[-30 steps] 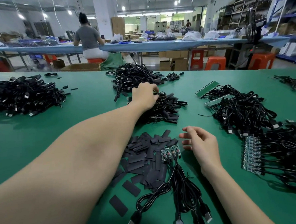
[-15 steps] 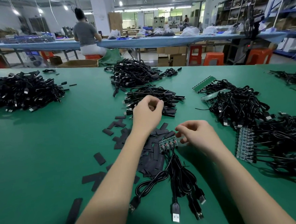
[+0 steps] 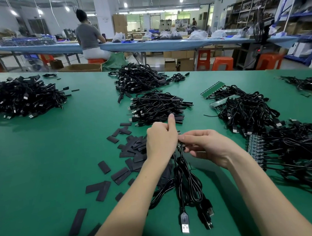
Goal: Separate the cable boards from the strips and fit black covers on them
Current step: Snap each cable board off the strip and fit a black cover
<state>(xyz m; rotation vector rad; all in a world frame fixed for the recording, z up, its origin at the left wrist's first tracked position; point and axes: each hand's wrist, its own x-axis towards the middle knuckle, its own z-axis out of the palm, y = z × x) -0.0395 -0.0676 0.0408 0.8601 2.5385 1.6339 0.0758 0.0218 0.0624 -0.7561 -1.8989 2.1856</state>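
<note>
Mostly hidden between left hand [image 3: 161, 141] and right hand [image 3: 206, 146]: board strip [image 3: 181, 145], pinched by both, cables [image 3: 187, 185] dangling.

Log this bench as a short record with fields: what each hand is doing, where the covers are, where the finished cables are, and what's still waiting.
left hand: left hand gripping the board strip, thumb raised
right hand: right hand pinching the same strip from the other side
strip cables: cables trail toward the camera, USB plugs on the table
black covers: black covers scattered left of the hands
nearest pile: cable pile just beyond the hands
waiting: more strips with cables at right
</note>
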